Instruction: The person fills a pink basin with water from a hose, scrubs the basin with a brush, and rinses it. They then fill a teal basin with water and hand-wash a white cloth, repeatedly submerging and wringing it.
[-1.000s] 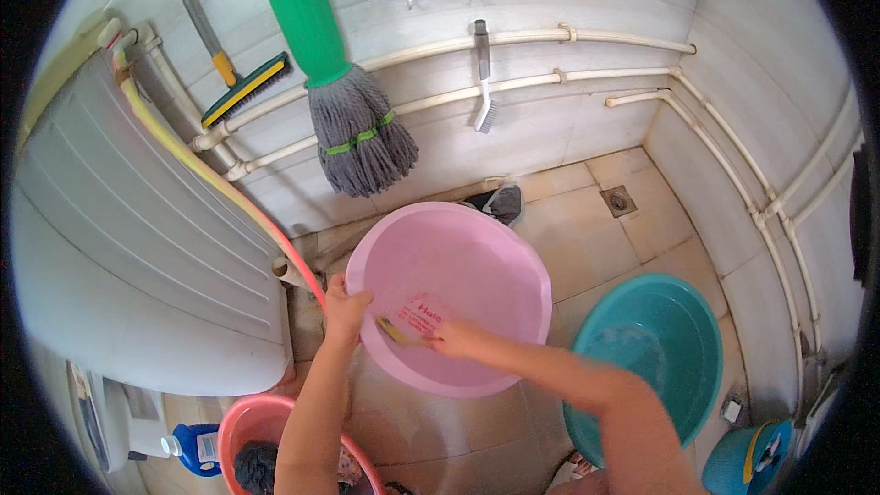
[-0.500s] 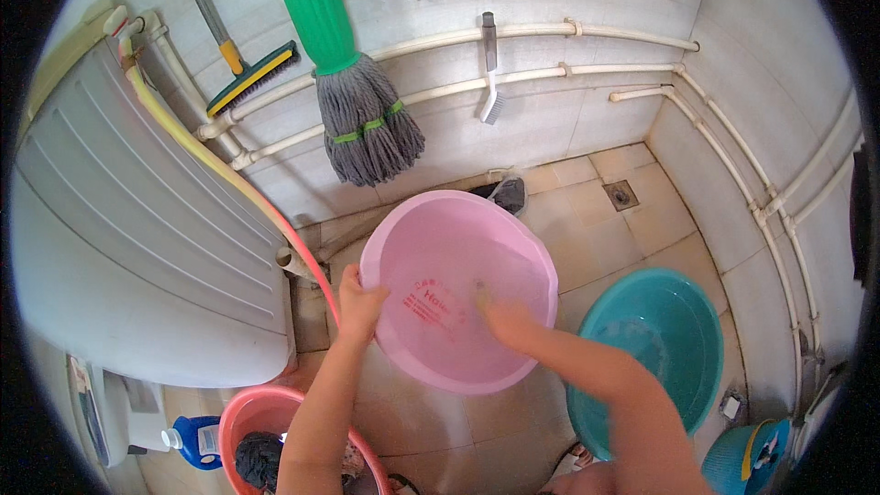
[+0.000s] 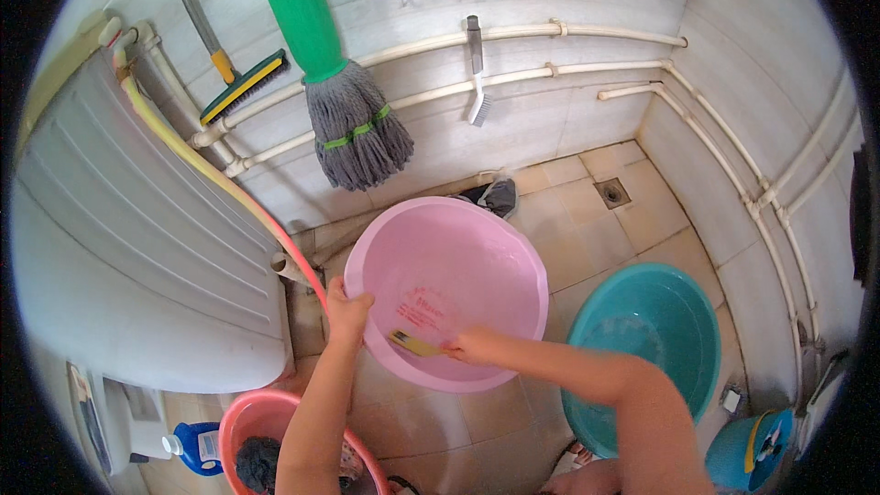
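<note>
A pink plastic basin point(image 3: 490, 280) is held tilted above the tiled floor, its inside facing me and red print on its bottom. My left hand point(image 3: 348, 313) is closed over the basin's left rim. Inside the basin, my right hand point(image 3: 474, 346) grips a small yellowish scrub brush point(image 3: 415, 343). The brush head lies against the lower left part of the inner surface, beneath the red print. My right forearm crosses over the basin's right rim.
At right stands a teal basin point(image 3: 683, 348) with some water. A coral bucket point(image 3: 240, 408) holding dark cloth and a blue bottle point(image 3: 197, 447) sit at lower left. A washing machine point(image 3: 156, 247) fills the left. A mop point(image 3: 362, 133) hangs on the wall; a floor drain point(image 3: 612, 192) lies beyond.
My right hand has swept the brush left and down across the basin's inside, from right of the print to below it. The whole view has shifted slightly; my left hand keeps its hold.
</note>
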Action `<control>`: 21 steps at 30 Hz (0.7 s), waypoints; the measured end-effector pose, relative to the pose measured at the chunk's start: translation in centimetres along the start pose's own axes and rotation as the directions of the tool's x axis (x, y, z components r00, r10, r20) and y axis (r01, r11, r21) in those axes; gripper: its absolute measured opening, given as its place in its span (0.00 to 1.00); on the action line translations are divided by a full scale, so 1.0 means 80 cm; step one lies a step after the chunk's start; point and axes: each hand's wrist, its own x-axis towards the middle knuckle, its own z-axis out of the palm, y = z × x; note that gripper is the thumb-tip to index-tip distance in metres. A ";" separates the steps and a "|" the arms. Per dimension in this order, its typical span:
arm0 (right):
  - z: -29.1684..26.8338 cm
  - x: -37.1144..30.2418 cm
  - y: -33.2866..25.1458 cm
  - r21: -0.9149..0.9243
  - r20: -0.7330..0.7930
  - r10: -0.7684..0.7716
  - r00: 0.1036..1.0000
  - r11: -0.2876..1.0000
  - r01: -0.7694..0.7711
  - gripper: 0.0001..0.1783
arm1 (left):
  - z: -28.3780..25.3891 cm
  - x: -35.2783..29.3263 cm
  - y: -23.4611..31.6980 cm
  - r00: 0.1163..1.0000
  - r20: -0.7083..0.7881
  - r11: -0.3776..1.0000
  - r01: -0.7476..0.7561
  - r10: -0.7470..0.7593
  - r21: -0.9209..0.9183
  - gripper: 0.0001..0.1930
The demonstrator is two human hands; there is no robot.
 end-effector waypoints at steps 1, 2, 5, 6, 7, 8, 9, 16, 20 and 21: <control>0.001 -0.019 0.004 -0.051 0.051 0.063 0.997 0.997 -0.060 0.14 | -0.002 0.000 -0.004 1.000 0.009 1.000 0.001 -0.002 0.019 0.19; 0.000 -0.032 0.007 -0.106 0.098 0.127 0.987 0.988 -0.117 0.14 | -0.003 0.000 -0.007 1.000 0.017 0.999 0.003 -0.003 0.038 0.19; -0.013 -0.044 0.011 -0.238 0.042 0.288 0.957 0.933 -0.271 0.14 | -0.005 -0.002 -0.006 1.000 0.007 1.000 -0.016 0.016 0.019 0.20; -0.009 -0.039 0.019 -0.231 -0.041 0.296 0.954 0.926 -0.297 0.14 | -0.003 -0.003 -0.004 1.000 0.003 1.000 -0.014 0.014 0.002 0.20; 0.002 -0.027 0.034 -0.218 -0.123 0.306 0.944 0.920 -0.326 0.14 | -0.002 -0.004 -0.002 1.000 0.003 1.000 -0.009 0.009 -0.011 0.20; 0.013 -0.017 0.046 -0.202 -0.203 0.314 0.927 0.913 -0.354 0.14 | -0.001 -0.005 -0.002 1.000 0.003 1.000 -0.004 0.004 -0.024 0.20; 0.018 -0.003 0.050 -0.143 -0.240 0.350 0.905 0.910 -0.390 0.13 | -0.002 -0.006 -0.003 1.000 0.000 0.999 0.009 -0.009 -0.036 0.20; 0.003 0.020 -0.005 -0.150 -0.137 0.310 0.941 0.932 -0.329 0.16 | -0.004 -0.011 -0.011 0.999 -0.032 0.994 0.010 -0.014 -0.113 0.20; 0.010 -0.003 0.001 -0.069 -0.140 0.096 0.985 0.992 -0.106 0.16 | -0.010 -0.007 -0.020 0.997 -0.043 0.997 0.062 -0.064 -0.045 0.20; 0.006 -0.006 0.004 -0.033 -0.059 0.198 0.978 0.979 -0.200 0.16 | -0.015 -0.005 -0.028 0.997 -0.053 0.998 0.047 -0.049 -0.051 0.20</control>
